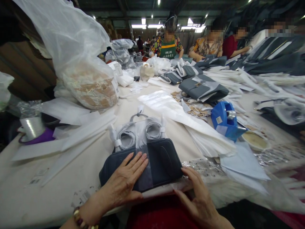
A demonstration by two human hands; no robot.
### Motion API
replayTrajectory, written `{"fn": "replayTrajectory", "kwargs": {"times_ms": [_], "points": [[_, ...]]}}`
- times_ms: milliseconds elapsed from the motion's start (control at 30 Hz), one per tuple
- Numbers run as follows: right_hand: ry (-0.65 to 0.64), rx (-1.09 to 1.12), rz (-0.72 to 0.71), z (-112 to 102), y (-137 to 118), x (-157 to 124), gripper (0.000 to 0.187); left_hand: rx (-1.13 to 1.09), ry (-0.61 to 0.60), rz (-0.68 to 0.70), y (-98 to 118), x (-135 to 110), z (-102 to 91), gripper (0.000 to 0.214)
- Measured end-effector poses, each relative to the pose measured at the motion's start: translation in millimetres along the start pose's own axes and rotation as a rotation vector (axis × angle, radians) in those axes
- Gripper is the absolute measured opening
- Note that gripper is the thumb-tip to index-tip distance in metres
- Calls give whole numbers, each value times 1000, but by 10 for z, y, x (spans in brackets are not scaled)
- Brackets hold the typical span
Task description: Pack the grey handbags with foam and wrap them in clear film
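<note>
A dark blue handbag (164, 159) lies on the cloth-covered table right in front of me. Its two handles (126, 137) are wrapped in white material and coiled at the bag's far edge. Down the middle of the bag runs a translucent strip (145, 171). My left hand (127, 178) rests flat on the bag and strip, fingers stretched out. At the bag's near right corner, my right hand (196, 192) has thumb and fingers apart, fingertips touching the edge. Beyond the bag a thin loop with a white tag (139, 114) lies on the cloth.
White sheets (78, 136) spread to the left, by a large plastic-wrapped bundle (92, 86). Folded white sheets (190, 124), a blue tape dispenser (226, 119) and a round container (254, 141) are to the right. More dark bags (202, 87) lie farther back, with several people beyond.
</note>
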State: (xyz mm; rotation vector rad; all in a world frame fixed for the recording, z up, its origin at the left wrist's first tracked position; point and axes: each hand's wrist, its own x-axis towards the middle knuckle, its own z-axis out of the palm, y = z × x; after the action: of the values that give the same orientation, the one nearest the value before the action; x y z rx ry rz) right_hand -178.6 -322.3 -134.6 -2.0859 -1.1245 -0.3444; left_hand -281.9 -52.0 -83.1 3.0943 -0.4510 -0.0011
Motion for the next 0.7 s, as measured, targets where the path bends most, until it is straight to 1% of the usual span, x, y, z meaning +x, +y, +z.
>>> {"fn": "replayTrajectory", "kwargs": {"times_ms": [67,133,200,333,433,567,633,700], "points": [[-18,-63,-37,34,-9,-75,46,12,-40,-2,6,5,-25,89],[-34,-94,-84,42,11,-95,37,16,-78,-14,19,16,-52,89],[-40,-76,-131,33,65,-88,31,15,-121,-45,45,31,-82,90],[3,-27,-214,31,199,-54,30,-4,-222,-99,109,73,-144,91],[54,-27,-266,50,237,-16,27,2,-252,-109,130,91,-165,91],[163,-6,-322,44,192,36,22,40,-241,-86,146,84,-178,88],[158,9,-362,39,137,50,22,53,-258,-74,167,86,-202,83],[139,9,-410,66,38,56,28,54,-281,-64,191,98,-232,79]]}}
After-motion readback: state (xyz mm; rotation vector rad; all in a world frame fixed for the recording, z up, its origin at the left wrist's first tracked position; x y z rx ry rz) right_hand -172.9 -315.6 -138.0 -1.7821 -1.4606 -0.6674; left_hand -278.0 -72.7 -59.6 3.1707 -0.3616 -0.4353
